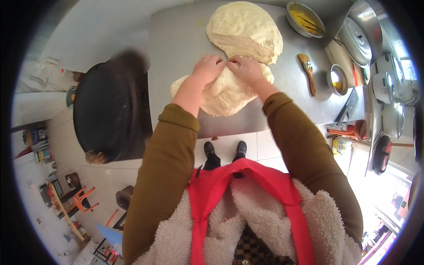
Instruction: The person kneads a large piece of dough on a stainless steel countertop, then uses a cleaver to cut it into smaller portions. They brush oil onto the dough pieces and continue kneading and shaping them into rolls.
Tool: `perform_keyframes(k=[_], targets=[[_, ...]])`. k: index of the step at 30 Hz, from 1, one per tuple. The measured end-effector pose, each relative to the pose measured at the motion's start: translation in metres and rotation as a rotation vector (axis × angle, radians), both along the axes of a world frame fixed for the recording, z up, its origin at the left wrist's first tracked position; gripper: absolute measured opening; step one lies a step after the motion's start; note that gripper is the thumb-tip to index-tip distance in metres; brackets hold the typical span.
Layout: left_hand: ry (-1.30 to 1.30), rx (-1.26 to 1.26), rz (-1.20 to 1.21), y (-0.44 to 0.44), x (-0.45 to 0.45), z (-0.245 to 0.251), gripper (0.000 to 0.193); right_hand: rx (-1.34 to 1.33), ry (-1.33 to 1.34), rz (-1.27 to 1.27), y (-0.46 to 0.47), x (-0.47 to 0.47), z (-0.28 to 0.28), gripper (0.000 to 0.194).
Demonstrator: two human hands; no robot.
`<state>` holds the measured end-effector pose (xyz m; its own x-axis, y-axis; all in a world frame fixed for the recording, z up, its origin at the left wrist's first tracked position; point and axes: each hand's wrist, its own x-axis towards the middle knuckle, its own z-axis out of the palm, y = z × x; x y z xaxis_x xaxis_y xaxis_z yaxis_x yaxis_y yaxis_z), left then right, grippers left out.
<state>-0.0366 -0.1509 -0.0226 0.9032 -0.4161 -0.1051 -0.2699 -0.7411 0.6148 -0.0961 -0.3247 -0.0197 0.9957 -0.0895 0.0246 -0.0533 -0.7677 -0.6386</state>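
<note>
Both hands work at a big lump of pale dough on the stainless steel table. My left hand lies at the lump's far edge with its fingers curled down over the dough. Close beside it, my right hand has its fingers bent into the same edge. The fingertips of both are partly hidden, sunk in or behind the dough. A second, rounded mass of dough rests just beyond the hands and meets the nearer lump by the right hand.
At left stands a round black griddle. On the table's right are a metal bowl of yellow food with chopsticks, a wooden-handled brush, a small metal bowl and a lidded pot.
</note>
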Motion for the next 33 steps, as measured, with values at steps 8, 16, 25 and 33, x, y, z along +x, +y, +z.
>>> perform_keyframes(k=[8,16,25,33], targets=[[-0.323,0.132,0.066,0.009,-0.160,0.032,0.022,-0.096,-0.501,0.467,-0.002,-0.173,0.026,0.041],[-0.745,-0.047,-0.058,0.030,-0.166,-0.009,0.031,-0.165,-0.508,0.453,0.008,-0.175,-0.006,0.051],[-0.653,-0.003,0.060,-0.003,-0.026,-0.019,0.016,-0.117,-0.330,0.230,-0.003,-0.050,-0.007,0.040],[-0.483,0.161,-0.006,0.004,-0.046,-0.001,0.025,-0.313,-0.403,0.186,0.006,-0.076,0.000,0.038]])
